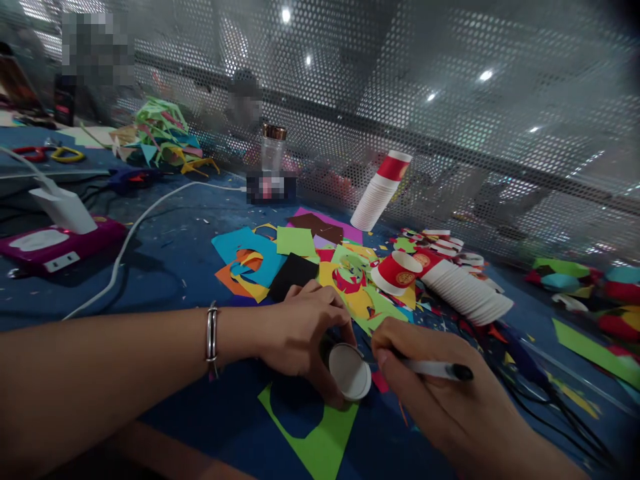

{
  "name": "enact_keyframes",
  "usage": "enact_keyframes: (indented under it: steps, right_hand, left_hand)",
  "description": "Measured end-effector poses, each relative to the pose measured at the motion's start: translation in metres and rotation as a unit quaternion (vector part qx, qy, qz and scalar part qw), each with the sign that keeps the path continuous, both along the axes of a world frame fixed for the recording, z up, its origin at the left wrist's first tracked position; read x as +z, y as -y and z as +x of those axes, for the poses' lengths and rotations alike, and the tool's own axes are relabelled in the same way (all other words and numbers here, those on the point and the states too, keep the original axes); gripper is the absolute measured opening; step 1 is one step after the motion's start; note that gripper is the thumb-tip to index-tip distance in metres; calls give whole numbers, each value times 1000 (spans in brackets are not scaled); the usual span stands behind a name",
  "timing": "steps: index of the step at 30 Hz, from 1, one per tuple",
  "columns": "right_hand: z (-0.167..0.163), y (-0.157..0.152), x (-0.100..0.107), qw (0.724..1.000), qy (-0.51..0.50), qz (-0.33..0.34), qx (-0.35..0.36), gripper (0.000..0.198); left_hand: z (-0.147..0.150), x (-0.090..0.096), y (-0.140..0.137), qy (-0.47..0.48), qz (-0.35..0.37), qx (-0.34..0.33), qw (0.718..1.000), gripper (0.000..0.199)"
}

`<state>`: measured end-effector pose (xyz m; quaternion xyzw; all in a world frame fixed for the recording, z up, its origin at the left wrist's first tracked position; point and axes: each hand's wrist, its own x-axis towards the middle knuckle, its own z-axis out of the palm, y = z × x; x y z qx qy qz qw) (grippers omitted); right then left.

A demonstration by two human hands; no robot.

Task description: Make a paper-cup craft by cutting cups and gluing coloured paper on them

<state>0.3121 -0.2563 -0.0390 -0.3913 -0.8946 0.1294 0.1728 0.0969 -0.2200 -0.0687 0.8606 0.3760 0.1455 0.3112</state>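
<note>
My left hand (310,330) curls its fingers around a round white piece that looks like the bottom of a paper cup (349,372). Between the fingers of my right hand (430,373) is a pen (435,369), its dark end pointing right. The writing end reaches toward the cup bottom's right rim; whether it touches is hidden by my fingers. Partly under my left hand lies a green paper sheet (327,443) with a large rounded cut-out. Black paper (294,275) and colored scraps (350,270) lie just beyond both hands.
A red-and-white paper cup (397,272) and a stack of cups (467,293) lie right of center; another stack (380,193) leans by the mesh panel. A purple power strip (65,245), white cable (135,230), jar (273,150) and scissors (67,155) are left. Glue-gun-like tool (525,357) with cords lies right.
</note>
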Motion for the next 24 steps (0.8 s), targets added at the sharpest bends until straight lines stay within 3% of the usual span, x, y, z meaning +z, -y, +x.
enact_keyframes:
  steps: [6, 10, 18, 21, 24]
  right_hand:
    - [-14, -3, 12, 999, 0, -51, 15, 27]
    - [-18, -7, 16, 990, -29, -134, 23, 25]
    - [-12, -17, -6, 950, -147, -275, -26, 20]
    - [-8, -19, -15, 946, -168, -276, -24, 20]
    - [-3, -21, -17, 959, -171, -224, -17, 23]
  left_hand:
    - [-4, -1, -1, -5, 10, -1, 1000, 59]
    - [-3, -2, -3, -12, 2, 5, 1000, 59]
    - [1, -3, -7, -5, -1, 2, 1000, 59]
    - [4, -3, -8, 1, -4, 9, 1000, 57]
    - [8, -4, -8, 9, 0, 14, 1000, 56]
